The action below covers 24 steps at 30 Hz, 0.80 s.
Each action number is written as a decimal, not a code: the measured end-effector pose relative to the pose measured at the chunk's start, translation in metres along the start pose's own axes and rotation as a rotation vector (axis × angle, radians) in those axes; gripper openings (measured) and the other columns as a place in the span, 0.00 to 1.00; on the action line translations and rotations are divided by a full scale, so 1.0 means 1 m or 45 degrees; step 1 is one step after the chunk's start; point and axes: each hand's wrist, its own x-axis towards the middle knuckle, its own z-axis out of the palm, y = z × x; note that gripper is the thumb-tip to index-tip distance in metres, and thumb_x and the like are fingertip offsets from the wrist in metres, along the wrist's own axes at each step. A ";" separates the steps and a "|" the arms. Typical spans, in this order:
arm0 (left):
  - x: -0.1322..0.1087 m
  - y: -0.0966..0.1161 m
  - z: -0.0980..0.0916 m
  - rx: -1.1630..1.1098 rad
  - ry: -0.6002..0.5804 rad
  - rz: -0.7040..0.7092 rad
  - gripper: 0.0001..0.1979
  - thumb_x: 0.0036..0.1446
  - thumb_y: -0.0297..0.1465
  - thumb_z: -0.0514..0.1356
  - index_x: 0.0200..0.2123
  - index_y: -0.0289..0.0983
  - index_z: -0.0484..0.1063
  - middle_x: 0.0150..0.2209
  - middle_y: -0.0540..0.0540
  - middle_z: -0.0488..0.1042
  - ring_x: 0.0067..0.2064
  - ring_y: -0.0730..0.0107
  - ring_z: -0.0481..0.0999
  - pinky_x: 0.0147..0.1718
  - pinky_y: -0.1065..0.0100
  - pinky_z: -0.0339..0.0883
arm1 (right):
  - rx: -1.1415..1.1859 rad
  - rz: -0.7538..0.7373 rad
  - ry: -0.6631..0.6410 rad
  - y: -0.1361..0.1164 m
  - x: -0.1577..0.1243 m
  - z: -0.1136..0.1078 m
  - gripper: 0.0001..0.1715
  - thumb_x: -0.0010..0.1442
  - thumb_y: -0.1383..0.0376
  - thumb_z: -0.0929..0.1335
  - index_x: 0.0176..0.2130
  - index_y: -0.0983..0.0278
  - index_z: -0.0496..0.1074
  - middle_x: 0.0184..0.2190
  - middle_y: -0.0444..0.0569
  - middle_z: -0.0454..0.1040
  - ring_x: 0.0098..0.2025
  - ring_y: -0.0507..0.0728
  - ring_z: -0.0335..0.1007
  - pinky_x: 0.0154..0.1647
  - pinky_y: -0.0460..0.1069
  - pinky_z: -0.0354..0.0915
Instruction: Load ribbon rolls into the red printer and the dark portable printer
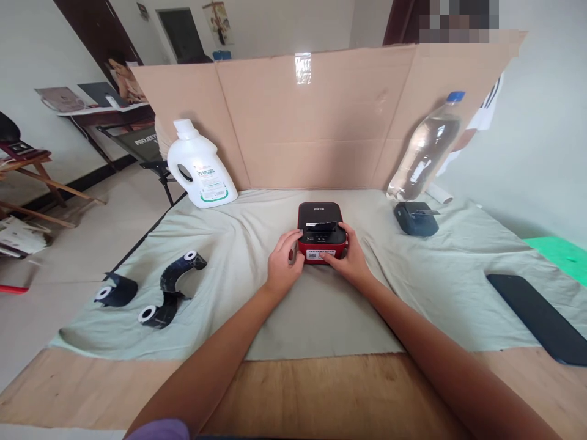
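Note:
A small black-and-red printer (320, 212) rests on the cloth in the middle, with a dark strip of paper (323, 227) showing at its slot. My left hand (285, 261) is closed against its left side, thumb near the lower front corner. On the opposite side, my right hand (351, 260) grips the right edge, with a finger over the white label (316, 254) on the red front. Off to the left lie partly unrolled dark paper rolls with white cores: one roll (121, 290) alone, and a curled strip (170, 282) with a core at each end.
A cardboard screen (316, 134) stands behind the cloth (220, 244). Before it are a white jug (202, 171) and a clear bottle (426, 153) with a blue cap. Right of the printer sit a dark compact device (415, 220) and a phone (536, 311). People are partly visible beyond.

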 end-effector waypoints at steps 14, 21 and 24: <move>0.019 0.002 -0.012 0.365 -0.163 0.127 0.23 0.53 0.17 0.51 0.48 0.41 0.74 0.46 0.47 0.76 0.41 0.66 0.77 0.40 0.67 0.70 | 0.012 -0.011 -0.028 0.001 0.001 0.000 0.53 0.49 0.54 0.78 0.65 0.55 0.54 0.61 0.55 0.64 0.55 0.65 0.70 0.55 0.61 0.71; 0.028 -0.024 -0.005 0.124 -0.107 0.206 0.22 0.50 0.16 0.50 0.43 0.40 0.74 0.38 0.49 0.71 0.33 0.70 0.70 0.35 0.70 0.65 | -0.006 -0.026 -0.023 0.004 0.001 0.001 0.54 0.49 0.53 0.78 0.66 0.54 0.53 0.61 0.55 0.64 0.59 0.66 0.67 0.59 0.62 0.69; 0.027 -0.033 -0.003 0.067 -0.120 0.232 0.23 0.51 0.16 0.50 0.45 0.40 0.73 0.39 0.49 0.70 0.35 0.69 0.71 0.38 0.69 0.66 | 0.010 -0.036 -0.016 0.005 0.001 0.001 0.54 0.49 0.54 0.78 0.66 0.55 0.53 0.61 0.55 0.64 0.58 0.65 0.68 0.60 0.62 0.68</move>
